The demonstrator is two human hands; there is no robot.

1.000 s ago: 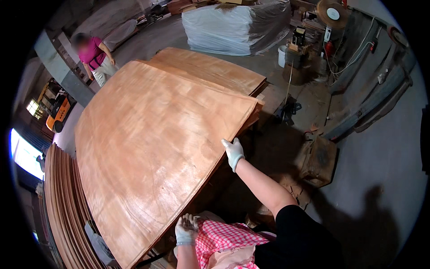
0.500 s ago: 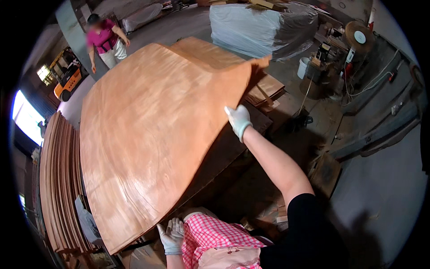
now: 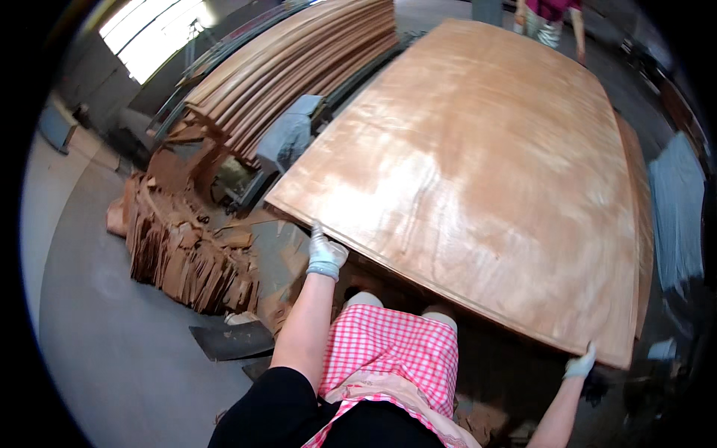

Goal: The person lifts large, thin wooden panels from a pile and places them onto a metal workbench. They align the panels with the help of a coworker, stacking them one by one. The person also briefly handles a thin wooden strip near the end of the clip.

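Note:
A large tan sheet of wood veneer (image 3: 478, 172), glossy on top, spreads in front of me and lies nearly flat. My left hand (image 3: 326, 254), in a whitish glove, is closed on its near edge toward the left corner, thumb on top and fingers hidden beneath. At the near right corner, my gloved right hand (image 3: 581, 364) holds the same edge, its thumb showing at the rim. More tan sheet (image 3: 631, 164) shows beyond the right side, under the top one.
A tall stack of wavy veneer sheets (image 3: 299, 67) stands at far left, beside a grey-blue covered object (image 3: 290, 133). Broken veneer scraps (image 3: 190, 254) pile up at left. A co-worker (image 3: 549, 22) stands at the sheet's far end. A plastic-wrapped stack (image 3: 676, 201) is at right.
The sheet's lifted right side has come down and its near edge is straighter. My right hand has moved nearer, to the corner; my left has closed on the edge. The view has swung left.

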